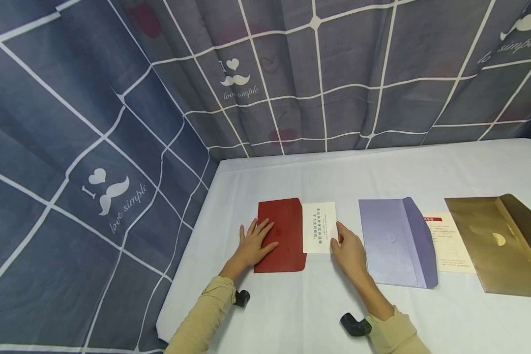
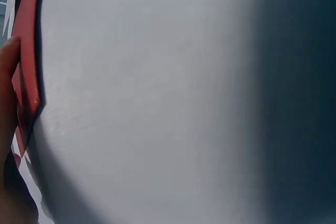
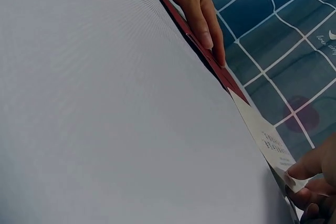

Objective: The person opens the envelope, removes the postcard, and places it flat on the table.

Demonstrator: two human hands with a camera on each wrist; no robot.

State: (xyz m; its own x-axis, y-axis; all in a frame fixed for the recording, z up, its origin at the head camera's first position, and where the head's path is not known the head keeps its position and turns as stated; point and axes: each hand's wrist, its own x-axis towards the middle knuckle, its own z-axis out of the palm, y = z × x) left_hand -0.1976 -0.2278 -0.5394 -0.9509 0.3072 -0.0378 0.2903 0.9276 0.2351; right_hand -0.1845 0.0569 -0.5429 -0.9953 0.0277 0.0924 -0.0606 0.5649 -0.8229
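Observation:
A red envelope [image 1: 287,236] lies on the white table, with my left hand [image 1: 251,246] resting flat on its left part, fingers spread. At the envelope's right edge is a cream card [image 1: 318,228] printed with lines of characters. My right hand [image 1: 350,250] pinches this card by its right edge between thumb and fingers. In the right wrist view, the thumb lies on top of the card [image 3: 270,140], whose far end meets the red envelope [image 3: 210,61]. Whether that end is inside or only against the envelope, I cannot tell. The left wrist view shows only the red envelope's edge [image 2: 32,72].
Right of my right hand lies a lilac envelope [image 1: 385,246] with its flap out. Beyond it are a cream card with red print [image 1: 451,246] and a gold envelope [image 1: 504,265]. A checked blue-grey curtain [image 1: 292,88] borders the table [image 1: 265,177] at the back and left.

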